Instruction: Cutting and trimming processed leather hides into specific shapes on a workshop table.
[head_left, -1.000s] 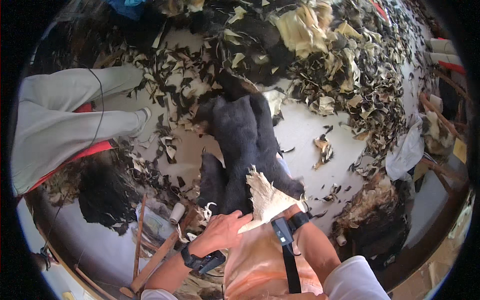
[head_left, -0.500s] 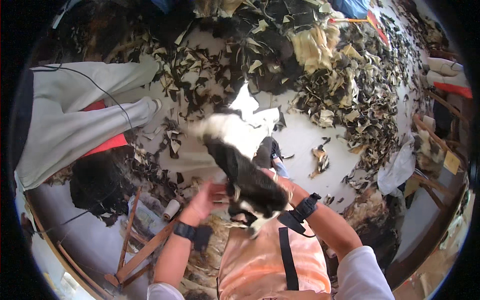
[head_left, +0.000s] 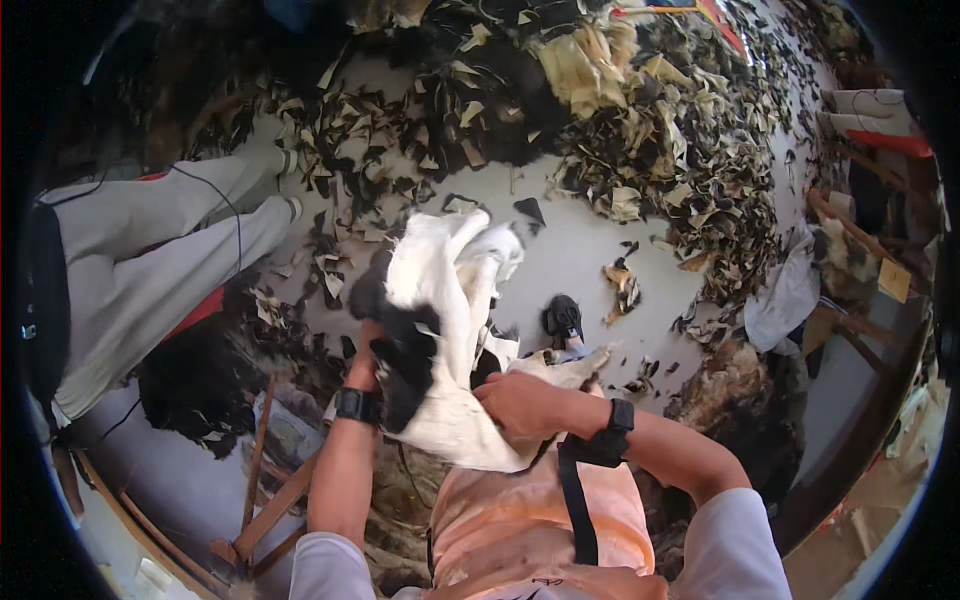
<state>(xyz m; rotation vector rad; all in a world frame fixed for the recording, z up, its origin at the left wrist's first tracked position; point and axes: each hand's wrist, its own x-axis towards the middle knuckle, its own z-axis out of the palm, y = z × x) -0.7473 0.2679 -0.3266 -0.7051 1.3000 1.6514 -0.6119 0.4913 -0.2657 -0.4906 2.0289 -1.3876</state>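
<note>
A black-and-white fur pelt (head_left: 455,400) hangs in front of my lap, its pale skin side mostly turned up and black fur showing along the left. My right hand (head_left: 520,402) is closed on the pelt's near right part, fingers curled into it. On the other side, my left hand (head_left: 369,345) goes in under the black fur and holds that side up. The fur covers its fingers. Both wrists carry dark straps with a small device.
A heap of fur scraps (head_left: 690,150) spreads over the far floor. A person's pale trouser legs (head_left: 170,260) stretch in from the left. Wooden stool legs (head_left: 280,505) stand at lower left. A white plastic bag (head_left: 785,295) lies at right, and a small scrap (head_left: 622,288) nearer the middle.
The pelt has turned over from its black fur side to its pale skin side. My left hand has moved up and left under it, and the right hand has come into view gripping it.
</note>
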